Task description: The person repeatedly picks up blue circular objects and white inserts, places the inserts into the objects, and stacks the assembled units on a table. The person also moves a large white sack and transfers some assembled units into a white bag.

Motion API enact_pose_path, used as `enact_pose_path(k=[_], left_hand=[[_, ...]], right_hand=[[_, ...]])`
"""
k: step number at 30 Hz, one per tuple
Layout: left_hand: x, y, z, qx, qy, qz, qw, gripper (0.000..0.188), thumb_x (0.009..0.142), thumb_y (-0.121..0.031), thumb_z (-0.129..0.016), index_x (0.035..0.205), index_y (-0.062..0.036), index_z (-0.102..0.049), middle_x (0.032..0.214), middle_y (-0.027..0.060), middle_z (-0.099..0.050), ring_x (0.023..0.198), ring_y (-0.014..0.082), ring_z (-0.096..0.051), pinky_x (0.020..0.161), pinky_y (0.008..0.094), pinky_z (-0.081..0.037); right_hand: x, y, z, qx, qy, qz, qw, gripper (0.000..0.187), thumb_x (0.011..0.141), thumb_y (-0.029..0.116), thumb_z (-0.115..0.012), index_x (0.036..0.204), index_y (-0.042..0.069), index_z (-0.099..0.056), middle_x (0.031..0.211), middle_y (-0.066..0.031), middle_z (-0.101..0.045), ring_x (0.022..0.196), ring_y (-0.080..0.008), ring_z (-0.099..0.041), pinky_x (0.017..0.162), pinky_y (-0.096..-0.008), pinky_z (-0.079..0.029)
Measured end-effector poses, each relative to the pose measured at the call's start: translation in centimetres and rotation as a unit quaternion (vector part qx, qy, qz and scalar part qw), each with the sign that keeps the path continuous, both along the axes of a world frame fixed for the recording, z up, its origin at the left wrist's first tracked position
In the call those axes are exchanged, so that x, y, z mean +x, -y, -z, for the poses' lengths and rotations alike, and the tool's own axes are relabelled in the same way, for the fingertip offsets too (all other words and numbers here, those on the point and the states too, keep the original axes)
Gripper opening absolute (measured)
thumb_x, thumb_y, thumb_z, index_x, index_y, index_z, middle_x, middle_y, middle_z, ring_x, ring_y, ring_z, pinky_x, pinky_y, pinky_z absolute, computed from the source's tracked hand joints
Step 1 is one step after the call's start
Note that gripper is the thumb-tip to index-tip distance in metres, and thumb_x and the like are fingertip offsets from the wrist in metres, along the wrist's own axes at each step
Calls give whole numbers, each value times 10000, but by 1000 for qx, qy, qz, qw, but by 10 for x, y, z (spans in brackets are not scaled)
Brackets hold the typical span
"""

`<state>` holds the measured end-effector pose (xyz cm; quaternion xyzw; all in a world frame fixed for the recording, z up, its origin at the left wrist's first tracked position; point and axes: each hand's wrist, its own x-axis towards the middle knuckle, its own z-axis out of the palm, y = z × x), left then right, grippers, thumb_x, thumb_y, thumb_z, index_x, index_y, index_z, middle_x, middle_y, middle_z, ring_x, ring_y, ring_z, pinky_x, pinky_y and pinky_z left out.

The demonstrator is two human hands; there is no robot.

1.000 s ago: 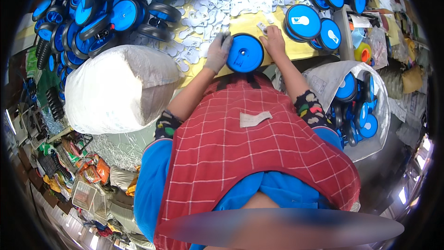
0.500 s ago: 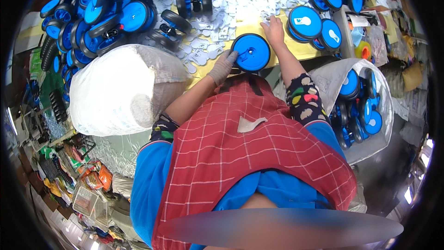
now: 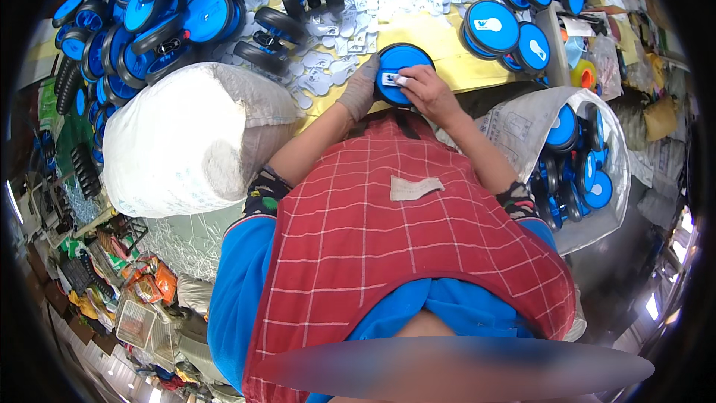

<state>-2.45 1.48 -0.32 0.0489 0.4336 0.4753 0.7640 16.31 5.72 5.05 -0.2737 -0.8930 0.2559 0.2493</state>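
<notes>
The gloved left hand (image 3: 361, 89) grips one blue wheel (image 3: 399, 67) – the bare right hand (image 3: 424, 89) presses fingertips onto its white sticker (image 3: 391, 79).

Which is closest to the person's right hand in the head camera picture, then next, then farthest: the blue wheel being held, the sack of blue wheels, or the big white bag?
1. Blue wheel: right under the right hand, touching it, on the yellow table.
2. Sack of blue wheels: off to the person's right, beside the table.
3. Big white bag: far on the left side, past the gloved left hand.
</notes>
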Motion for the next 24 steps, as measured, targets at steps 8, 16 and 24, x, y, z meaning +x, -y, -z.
enact_pose_path(k=[8, 16, 24], left_hand=[[-3, 12, 7, 121, -308, 109, 937, 528, 959, -343, -587, 1337, 2, -458, 1160, 128, -598, 973, 181, -599, 804, 305, -522], [-3, 10, -5, 73, -262, 75, 959, 511, 957, -319, -603, 1330, -1, -460, 1136, 120, -614, 990, 177, -594, 854, 306, -504], [22, 21, -43, 225, -405, 122, 878, 415, 835, -141, -710, 1186, -28, -519, 1089, 127, -622, 1001, 242, -606, 892, 335, -496]], right_hand=[[-22, -27, 23, -135, 68, 168, 974, 845, 613, 371, -850, 1342, 107, -515, 1298, -209, -503, 1155, -417, -505, 1024, -446, -408], [-29, -64, 20, -173, 184, 83, 964, 786, 642, 417, -846, 1302, 93, -568, 1162, -165, -590, 1064, -352, -570, 936, -425, -482], [30, -141, 114, -18, 112, 295, 949, 374, 823, 224, -683, 1120, 25, -576, 1047, -234, -618, 1044, -379, -561, 923, -471, -445]])
